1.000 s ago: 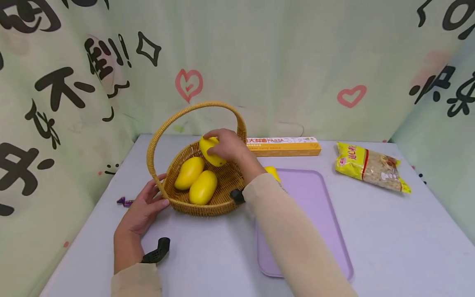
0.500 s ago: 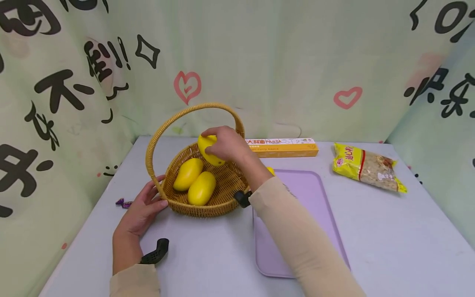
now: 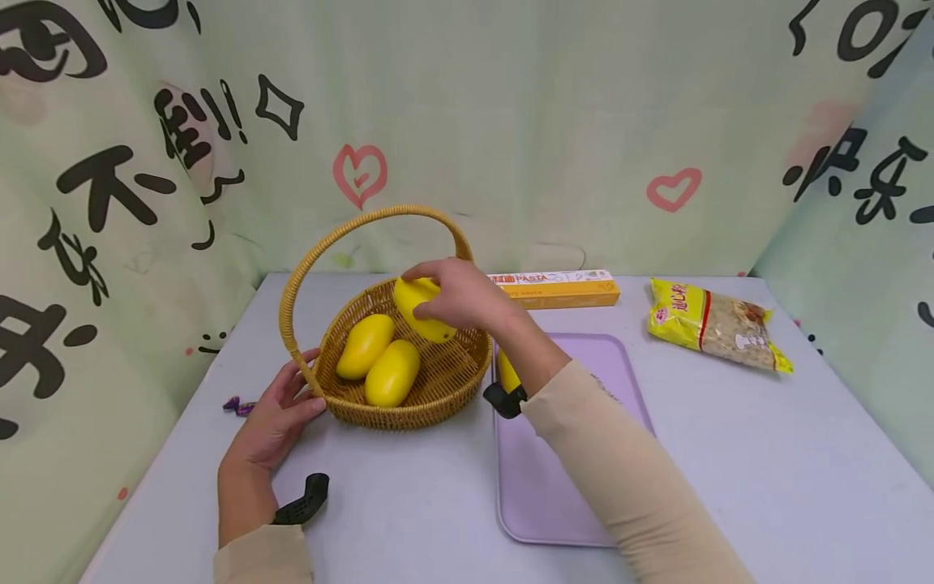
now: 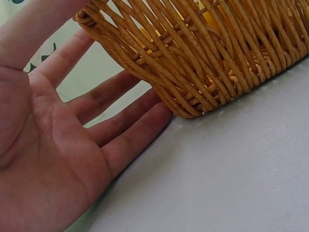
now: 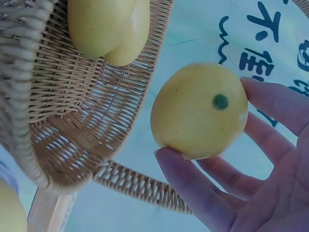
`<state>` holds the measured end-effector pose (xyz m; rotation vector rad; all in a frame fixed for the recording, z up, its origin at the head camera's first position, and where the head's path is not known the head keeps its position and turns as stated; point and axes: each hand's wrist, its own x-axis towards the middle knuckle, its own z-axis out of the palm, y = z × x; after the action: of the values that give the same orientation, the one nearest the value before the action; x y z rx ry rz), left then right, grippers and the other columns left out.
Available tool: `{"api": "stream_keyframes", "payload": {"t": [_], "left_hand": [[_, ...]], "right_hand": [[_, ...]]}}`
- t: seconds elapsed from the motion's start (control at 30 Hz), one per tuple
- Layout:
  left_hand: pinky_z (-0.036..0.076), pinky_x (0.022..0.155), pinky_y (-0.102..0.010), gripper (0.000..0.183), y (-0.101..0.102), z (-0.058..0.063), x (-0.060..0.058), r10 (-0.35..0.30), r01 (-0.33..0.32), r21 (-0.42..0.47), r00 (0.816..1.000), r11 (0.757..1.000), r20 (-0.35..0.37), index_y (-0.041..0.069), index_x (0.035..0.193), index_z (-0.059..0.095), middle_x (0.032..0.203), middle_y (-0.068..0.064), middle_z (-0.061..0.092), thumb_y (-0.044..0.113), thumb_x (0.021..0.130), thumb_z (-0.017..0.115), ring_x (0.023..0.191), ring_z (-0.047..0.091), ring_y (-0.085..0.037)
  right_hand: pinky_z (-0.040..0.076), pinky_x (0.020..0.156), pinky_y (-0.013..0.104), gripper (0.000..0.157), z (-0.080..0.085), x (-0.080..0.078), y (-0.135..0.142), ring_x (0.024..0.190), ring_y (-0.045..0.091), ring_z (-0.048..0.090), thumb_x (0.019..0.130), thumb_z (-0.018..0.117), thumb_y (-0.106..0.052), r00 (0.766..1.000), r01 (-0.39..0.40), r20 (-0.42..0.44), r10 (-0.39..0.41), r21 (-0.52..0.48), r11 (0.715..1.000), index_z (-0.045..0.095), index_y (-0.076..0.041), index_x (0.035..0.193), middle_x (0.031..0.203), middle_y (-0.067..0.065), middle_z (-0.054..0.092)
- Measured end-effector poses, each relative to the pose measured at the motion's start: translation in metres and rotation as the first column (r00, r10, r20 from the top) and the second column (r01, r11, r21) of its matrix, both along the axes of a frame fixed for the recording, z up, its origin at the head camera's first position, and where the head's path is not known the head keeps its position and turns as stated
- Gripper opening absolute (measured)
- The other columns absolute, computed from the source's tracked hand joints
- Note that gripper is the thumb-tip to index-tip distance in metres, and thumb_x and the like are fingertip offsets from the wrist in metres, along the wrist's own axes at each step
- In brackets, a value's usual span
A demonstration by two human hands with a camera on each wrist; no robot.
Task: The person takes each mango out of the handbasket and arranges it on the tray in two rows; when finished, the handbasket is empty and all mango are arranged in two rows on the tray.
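Note:
A yellow mango is pinched between the thumb and fingers of my right hand, over the right back part of a wicker basket. The right wrist view shows the end of this mango, with a dark green stem spot. Two more mangoes lie side by side in the basket, a rear mango and a front mango. My left hand rests against the basket's left end, thumb at the rim. In the left wrist view its fingers stretch nearly straight along the woven wall.
A purple tray lies right of the basket, with another mango at its left edge, partly behind my right wrist. Behind stands a pasta box. A yellow food packet lies right, a purple-wrapped candy left.
My right hand has moved a little to the right, carrying the mango with it. The mango on the tray shows more. My left hand keeps its place at the basket.

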<state>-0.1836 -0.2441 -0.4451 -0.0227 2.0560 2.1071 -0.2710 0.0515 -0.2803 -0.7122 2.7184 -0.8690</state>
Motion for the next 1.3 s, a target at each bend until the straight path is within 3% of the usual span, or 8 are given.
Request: {"api": "stream_keyframes", "payload": {"t": [0.13,0.33,0.47,0.63,0.93,1.07,1.3], "left_hand": [[0.041,0.114,-0.025,0.075,0.0,0.0,0.0,-0.002,0.002,0.004,1.0,1.0,-0.005,0.031,0.162,0.03,0.172,-0.009,0.017,0.009,0.1,0.067,0.141,0.042,-0.02],[0.026,0.125,-0.047,0.076,0.0,0.0,0.001,0.005,-0.005,0.013,1.0,1.0,0.006,0.032,0.161,0.03,0.173,-0.008,0.017,0.008,0.1,0.067,0.146,0.037,-0.025],[0.021,0.126,-0.053,0.077,0.0,-0.001,0.001,0.0,0.0,0.014,1.0,1.0,0.002,0.032,0.162,0.029,0.173,-0.009,0.015,0.008,0.1,0.067,0.149,0.033,-0.028],[0.031,0.123,-0.042,0.076,-0.001,0.001,0.001,-0.003,0.003,0.0,1.0,1.0,0.002,0.033,0.162,0.029,0.173,-0.008,0.016,0.009,0.1,0.067,0.147,0.037,-0.026],[0.047,0.101,-0.015,0.076,0.0,-0.004,0.002,-0.012,0.012,0.01,1.0,1.0,-0.025,0.029,0.162,0.03,0.172,-0.014,0.016,0.007,0.099,0.068,0.135,0.046,-0.014],[0.047,0.1,-0.014,0.076,0.0,-0.006,0.002,-0.018,0.019,0.032,0.999,0.999,-0.049,0.027,0.161,0.031,0.171,-0.016,0.016,0.004,0.099,0.067,0.129,0.051,-0.007],[0.047,0.1,-0.014,0.075,0.0,-0.004,0.001,-0.019,0.02,0.035,0.999,0.999,-0.049,0.028,0.161,0.031,0.171,-0.016,0.016,0.005,0.099,0.067,0.129,0.05,-0.007]], "right_hand": [[0.051,0.1,0.041,0.053,0.0,0.005,0.009,0.13,0.029,0.057,0.094,0.069,-0.016,1.0,-0.004,-0.007,0.005,0.012,1.0,0.059,-0.017,0.147,0.149,0.01,0.058],[0.05,0.084,0.038,0.053,-0.002,0.015,0.025,0.117,0.029,0.056,0.094,0.067,-0.018,1.0,0.003,0.004,-0.003,0.019,1.0,0.06,-0.019,0.146,0.148,0.011,0.058],[0.05,0.094,0.041,0.053,-0.004,0.02,0.038,0.126,0.03,0.055,0.092,0.067,-0.018,1.0,0.01,-0.002,-0.01,0.014,1.0,0.061,-0.019,0.145,0.148,0.01,0.059],[0.047,0.107,0.05,0.054,-0.01,0.024,0.056,0.137,0.034,0.053,0.091,0.069,-0.017,1.0,0.015,-0.01,-0.015,-0.009,1.0,0.061,-0.016,0.144,0.148,0.009,0.059],[0.053,0.097,0.048,0.055,-0.015,0.03,0.086,0.125,0.038,0.06,0.092,0.07,-0.018,0.998,0.058,0.011,-0.058,-0.018,0.998,0.059,-0.015,0.146,0.144,0.012,0.061],[0.055,0.093,0.047,0.055,-0.014,0.033,0.097,0.12,0.039,0.062,0.093,0.071,-0.02,0.994,0.106,0.023,-0.106,-0.01,0.994,0.059,-0.017,0.147,0.143,0.015,0.059],[0.059,0.085,0.042,0.055,-0.012,0.039,0.115,0.116,0.039,0.063,0.096,0.07,-0.022,0.985,0.169,0.044,-0.168,-0.016,0.986,0.056,-0.018,0.149,0.145,0.02,0.056]]}}
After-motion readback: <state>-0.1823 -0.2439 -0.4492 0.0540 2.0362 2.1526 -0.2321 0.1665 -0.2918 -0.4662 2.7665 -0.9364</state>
